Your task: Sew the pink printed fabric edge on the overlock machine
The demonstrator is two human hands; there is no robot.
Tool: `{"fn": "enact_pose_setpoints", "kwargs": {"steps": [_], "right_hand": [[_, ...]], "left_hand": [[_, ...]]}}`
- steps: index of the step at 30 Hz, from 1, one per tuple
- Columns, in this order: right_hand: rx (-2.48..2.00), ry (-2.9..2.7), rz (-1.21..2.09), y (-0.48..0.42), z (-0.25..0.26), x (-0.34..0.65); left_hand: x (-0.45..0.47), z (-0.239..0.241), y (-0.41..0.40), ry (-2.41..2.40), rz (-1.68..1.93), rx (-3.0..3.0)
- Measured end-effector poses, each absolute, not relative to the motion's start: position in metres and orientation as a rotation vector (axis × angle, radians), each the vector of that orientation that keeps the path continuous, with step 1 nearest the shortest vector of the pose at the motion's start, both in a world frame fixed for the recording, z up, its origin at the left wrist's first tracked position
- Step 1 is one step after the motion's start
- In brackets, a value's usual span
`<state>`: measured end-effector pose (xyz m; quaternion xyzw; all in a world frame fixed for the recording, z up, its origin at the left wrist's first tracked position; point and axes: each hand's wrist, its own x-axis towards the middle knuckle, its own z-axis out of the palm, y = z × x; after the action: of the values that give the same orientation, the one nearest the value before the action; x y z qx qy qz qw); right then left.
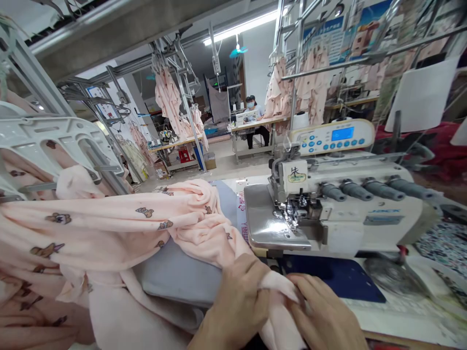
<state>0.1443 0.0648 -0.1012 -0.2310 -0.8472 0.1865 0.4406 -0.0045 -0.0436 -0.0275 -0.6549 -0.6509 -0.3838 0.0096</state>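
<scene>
Pale pink fleece fabric [109, 233] printed with small brown bears drapes from the left across a grey padded board and into my hands. My left hand [241, 296] is closed around a bunched part of it, near the front edge of the sewing machine table. Just to the right, my right hand [321, 311] grips the same fabric, with a folded pale strip showing between the two hands. Both hands' fingertips are partly hidden by the cloth. Beyond them stands a white overlock sewing machine [379, 214] with a shiny metal plate [270, 218]; the fabric in my hands is apart from its needle.
White plastic hanger clamps [54, 146] with more pink cloth hang at the left. A thread cone [419, 92] stands at upper right. A dark blue pad [332, 277] lies below the machine. Across the room a person [253, 116] sits at another sewing machine.
</scene>
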Motion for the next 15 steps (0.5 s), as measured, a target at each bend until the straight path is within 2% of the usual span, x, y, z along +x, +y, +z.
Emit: {"fn": "enact_pose_setpoints", "kwargs": {"steps": [5,9,12,15], "right_hand": [[-0.751,-2.254,0.951,0.087,-0.098,0.157],[-0.716,-2.291,1.406,0.086,-0.079,0.165],[-0.746,-2.244,1.541,0.081,-0.070,0.164],[-0.691,-2.211,1.594,0.078,-0.068,0.160]], "left_hand": [[-0.008,-0.032,-0.056,-2.077,-1.484,-1.650],[-0.005,-0.046,-0.050,-2.077,-1.692,-1.833],[-0.002,-0.053,-0.040,-2.106,-1.808,-2.042],[-0.007,-0.040,-0.038,-2.396,-1.825,-2.025]]}}
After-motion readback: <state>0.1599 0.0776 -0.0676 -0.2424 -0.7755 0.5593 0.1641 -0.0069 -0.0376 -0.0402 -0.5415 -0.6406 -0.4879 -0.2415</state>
